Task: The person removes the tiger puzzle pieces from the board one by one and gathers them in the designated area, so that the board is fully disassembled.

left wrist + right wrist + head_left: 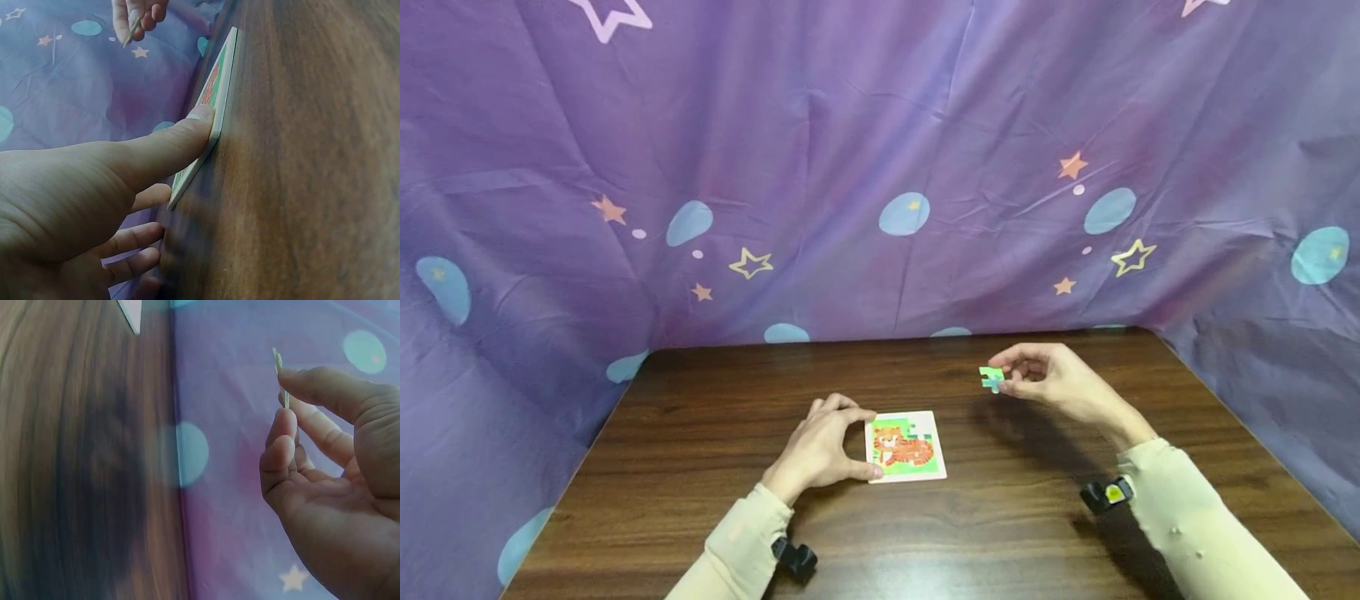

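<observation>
A square jigsaw puzzle board (943, 450) with a white rim and an orange tiger picture lies flat on the table. A gap shows at its upper right part. My left hand (816, 447) grips the board by its left side, thumb at the near corner and index finger at the far corner. The other left fingers spread beside it, near the wood. Above the table, to the right of the board, my right hand (1056, 385) pinches a green and blue puzzle piece (992, 379) between thumb and fingers. In the right wrist view the piece (279, 360) appears edge-on.
The brown wooden table (700, 417) reaches back to a purple curtain (820, 167) with stars and blue spots, which also hangs at both sides. A black wrist camera (794, 559) sits at the left cuff, another wrist camera (1105, 495) at the right cuff.
</observation>
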The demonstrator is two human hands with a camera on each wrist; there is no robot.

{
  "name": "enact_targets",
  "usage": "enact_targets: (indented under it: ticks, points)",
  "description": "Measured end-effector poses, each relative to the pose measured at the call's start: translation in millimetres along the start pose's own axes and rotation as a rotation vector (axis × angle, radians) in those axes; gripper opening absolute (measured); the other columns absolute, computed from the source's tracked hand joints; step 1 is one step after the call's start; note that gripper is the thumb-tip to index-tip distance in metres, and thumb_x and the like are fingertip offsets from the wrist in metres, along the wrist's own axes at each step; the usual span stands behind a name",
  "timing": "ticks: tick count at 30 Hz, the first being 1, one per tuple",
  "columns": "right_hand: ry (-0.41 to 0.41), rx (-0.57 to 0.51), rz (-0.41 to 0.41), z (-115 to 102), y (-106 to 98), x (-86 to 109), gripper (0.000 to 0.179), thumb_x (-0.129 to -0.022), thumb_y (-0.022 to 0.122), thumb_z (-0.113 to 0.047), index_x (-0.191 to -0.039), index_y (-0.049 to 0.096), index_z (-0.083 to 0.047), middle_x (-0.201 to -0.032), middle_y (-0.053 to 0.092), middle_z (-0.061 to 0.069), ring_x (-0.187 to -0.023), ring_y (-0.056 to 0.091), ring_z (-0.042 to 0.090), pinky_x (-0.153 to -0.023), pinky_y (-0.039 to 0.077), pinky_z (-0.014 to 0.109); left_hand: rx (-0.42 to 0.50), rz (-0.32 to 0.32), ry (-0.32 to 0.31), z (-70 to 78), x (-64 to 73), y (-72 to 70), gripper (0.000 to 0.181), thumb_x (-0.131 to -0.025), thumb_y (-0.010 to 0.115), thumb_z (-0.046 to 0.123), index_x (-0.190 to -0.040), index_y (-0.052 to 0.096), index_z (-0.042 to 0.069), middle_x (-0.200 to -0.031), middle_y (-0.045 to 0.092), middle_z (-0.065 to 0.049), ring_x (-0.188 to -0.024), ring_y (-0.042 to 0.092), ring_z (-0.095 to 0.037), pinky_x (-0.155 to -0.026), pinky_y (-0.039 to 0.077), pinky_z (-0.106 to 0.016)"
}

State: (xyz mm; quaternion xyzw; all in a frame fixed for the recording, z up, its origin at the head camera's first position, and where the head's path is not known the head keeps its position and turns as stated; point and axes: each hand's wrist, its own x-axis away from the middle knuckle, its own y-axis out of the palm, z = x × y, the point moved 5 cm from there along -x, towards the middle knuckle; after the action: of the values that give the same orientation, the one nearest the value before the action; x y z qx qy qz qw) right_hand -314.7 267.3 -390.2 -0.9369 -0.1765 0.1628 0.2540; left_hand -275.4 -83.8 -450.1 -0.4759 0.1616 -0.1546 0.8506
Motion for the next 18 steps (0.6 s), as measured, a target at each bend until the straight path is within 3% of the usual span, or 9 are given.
enact_targets:
  ticks: [8, 18]
  points:
    - [0.002, 0.036, -0.016, 10.1, -26.8, 19.1, 0.027, -0.103, 0.081, -0.010, -0.129, 0.077, -0.005, -0.099, 0.077, 0.011, -0.088, 0.072, 0.014, -0.073, 0.060, 0.026, -0.010, 0.004, 0.009, 0.6, -0.1, -0.2, 0.088, -0.070, 0.106, 0.046, -0.146, 0.073, 0.016, -0.145, 0.062, -0.009, -0.128, 0.055, -0.032, -0.100, 0.058, -0.058]
    - [0.023, 0.075, -0.008, 37.1, -40.6, 31.1, 0.028, -0.102, 0.081, -0.010, -0.129, 0.078, -0.005, -0.099, 0.079, 0.010, -0.087, 0.073, 0.012, -0.074, 0.061, 0.026, -0.001, 0.011, 0.013, -0.3, 0.7, -1.1, 0.087, -0.071, 0.106, 0.046, -0.146, 0.073, 0.016, -0.144, 0.062, -0.010, -0.128, 0.055, -0.033, -0.101, 0.057, -0.058]
